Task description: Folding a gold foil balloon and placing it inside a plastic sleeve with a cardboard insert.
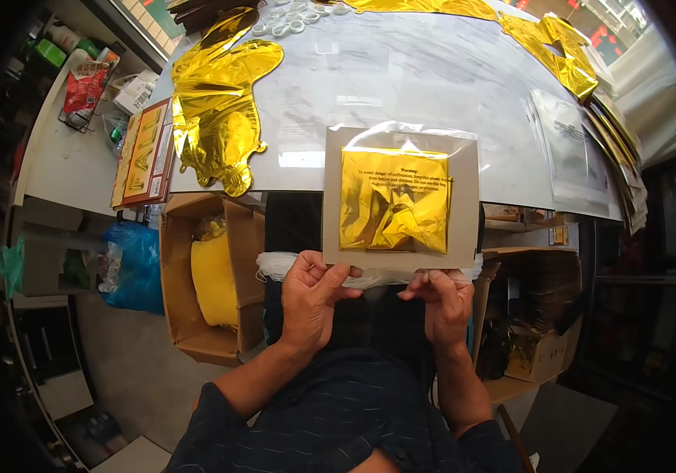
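Observation:
A clear plastic bag (403,260) lies partly on the table's near edge. Inside it, a folded gold foil balloon (389,217) rests against a greyish-brown card (464,201). Dark print runs across the bag's upper part. My left hand (306,303) pinches the bag's lower left edge between thumb and fingers. At the lower right edge, my right hand (444,303) is closed on the same bag, its fingers bent. Below the bag, a bundle of white string (275,266) lies across my lap.
Unfolded gold foil balloons (216,102) lie on the table (401,87) at left, with more at the far right. Clear bags (567,150) are stacked at the right edge. A cardboard box (188,331) with yellow material stands below left, beside a blue bag (134,268).

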`<action>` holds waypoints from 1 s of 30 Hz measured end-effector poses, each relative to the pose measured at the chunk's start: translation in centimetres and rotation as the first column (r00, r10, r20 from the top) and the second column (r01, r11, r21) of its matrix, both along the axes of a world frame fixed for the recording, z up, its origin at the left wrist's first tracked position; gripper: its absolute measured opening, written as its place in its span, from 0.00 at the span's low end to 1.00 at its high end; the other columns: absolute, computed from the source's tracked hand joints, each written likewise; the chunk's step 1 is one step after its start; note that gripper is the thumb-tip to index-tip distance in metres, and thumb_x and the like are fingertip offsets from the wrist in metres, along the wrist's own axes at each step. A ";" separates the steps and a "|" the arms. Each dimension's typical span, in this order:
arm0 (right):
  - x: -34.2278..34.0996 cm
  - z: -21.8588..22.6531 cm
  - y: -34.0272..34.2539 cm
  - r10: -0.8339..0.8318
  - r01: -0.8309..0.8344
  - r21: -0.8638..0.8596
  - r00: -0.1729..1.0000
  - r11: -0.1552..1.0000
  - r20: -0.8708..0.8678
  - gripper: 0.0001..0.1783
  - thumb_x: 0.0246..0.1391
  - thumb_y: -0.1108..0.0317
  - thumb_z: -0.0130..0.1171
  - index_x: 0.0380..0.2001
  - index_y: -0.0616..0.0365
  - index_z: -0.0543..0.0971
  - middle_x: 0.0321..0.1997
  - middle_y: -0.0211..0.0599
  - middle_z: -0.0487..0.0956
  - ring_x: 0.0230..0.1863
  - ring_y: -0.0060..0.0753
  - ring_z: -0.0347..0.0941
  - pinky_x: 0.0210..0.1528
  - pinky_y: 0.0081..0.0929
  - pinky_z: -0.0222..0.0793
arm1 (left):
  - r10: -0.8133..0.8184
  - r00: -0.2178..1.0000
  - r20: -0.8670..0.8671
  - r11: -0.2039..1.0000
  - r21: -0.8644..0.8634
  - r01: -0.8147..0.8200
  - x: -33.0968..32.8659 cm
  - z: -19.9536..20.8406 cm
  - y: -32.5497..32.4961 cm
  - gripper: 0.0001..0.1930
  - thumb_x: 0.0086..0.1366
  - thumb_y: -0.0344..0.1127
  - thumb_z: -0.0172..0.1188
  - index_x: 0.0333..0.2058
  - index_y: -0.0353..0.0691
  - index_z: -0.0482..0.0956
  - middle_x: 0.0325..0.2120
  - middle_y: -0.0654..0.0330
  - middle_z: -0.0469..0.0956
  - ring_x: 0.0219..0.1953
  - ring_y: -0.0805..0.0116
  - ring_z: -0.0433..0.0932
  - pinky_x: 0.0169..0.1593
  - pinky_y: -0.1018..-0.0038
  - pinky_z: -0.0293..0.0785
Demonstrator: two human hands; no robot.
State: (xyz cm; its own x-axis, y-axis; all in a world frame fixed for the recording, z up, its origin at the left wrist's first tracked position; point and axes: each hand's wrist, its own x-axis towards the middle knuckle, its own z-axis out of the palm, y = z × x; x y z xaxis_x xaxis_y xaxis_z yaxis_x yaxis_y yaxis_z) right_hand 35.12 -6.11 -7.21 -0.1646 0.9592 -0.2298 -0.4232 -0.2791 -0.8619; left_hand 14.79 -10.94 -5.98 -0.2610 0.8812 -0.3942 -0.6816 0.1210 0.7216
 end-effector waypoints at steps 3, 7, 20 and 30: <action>-0.6 0.8 0.1 0.016 -0.017 0.037 1.000 0.999 0.025 0.15 0.70 0.66 0.55 0.43 0.72 0.80 0.37 0.51 0.84 0.35 0.43 0.85 0.42 0.41 0.86 | 0.020 1.000 0.008 0.997 0.069 -0.021 -0.2 0.5 0.2 0.12 0.72 0.28 0.66 0.45 0.40 0.70 0.40 0.53 0.85 0.43 0.66 0.87 0.39 0.71 0.89; -0.4 -0.3 0.1 0.170 -0.219 0.240 0.963 0.946 0.207 0.22 0.72 0.60 0.58 0.52 0.74 0.79 0.46 0.56 0.86 0.44 0.48 0.87 0.47 0.41 0.86 | -0.011 0.999 0.030 0.999 0.034 0.010 0.0 1.5 0.8 0.22 0.71 0.26 0.66 0.60 0.35 0.68 0.43 0.52 0.86 0.43 0.67 0.87 0.39 0.73 0.89; -1.8 -0.3 -0.9 -0.023 0.013 0.158 0.998 0.987 0.063 0.14 0.70 0.64 0.64 0.45 0.67 0.85 0.38 0.47 0.89 0.36 0.38 0.88 0.42 0.33 0.87 | -0.296 0.952 0.081 0.954 -0.025 0.299 -0.5 1.2 -0.1 0.12 0.74 0.35 0.66 0.46 0.32 0.84 0.40 0.51 0.88 0.41 0.64 0.88 0.41 0.73 0.87; 0.6 0.0 -0.1 0.093 -0.103 0.079 0.988 0.992 0.125 0.11 0.69 0.70 0.65 0.44 0.70 0.85 0.38 0.48 0.89 0.37 0.38 0.88 0.45 0.31 0.86 | -0.060 0.135 -0.989 0.925 -0.004 0.380 -7.7 10.8 9.0 0.12 0.69 0.37 0.68 0.42 0.31 0.86 0.32 0.52 0.87 0.34 0.63 0.84 0.39 0.69 0.79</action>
State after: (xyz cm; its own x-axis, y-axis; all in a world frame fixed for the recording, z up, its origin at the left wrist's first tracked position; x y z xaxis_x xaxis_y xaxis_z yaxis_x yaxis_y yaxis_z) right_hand 35.68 -6.21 -7.17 -0.2348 0.9567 -0.1720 -0.2885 -0.2376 -0.9275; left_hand 7.08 -1.93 4.81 -0.0608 0.9786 0.1964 0.6145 -0.1184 0.7799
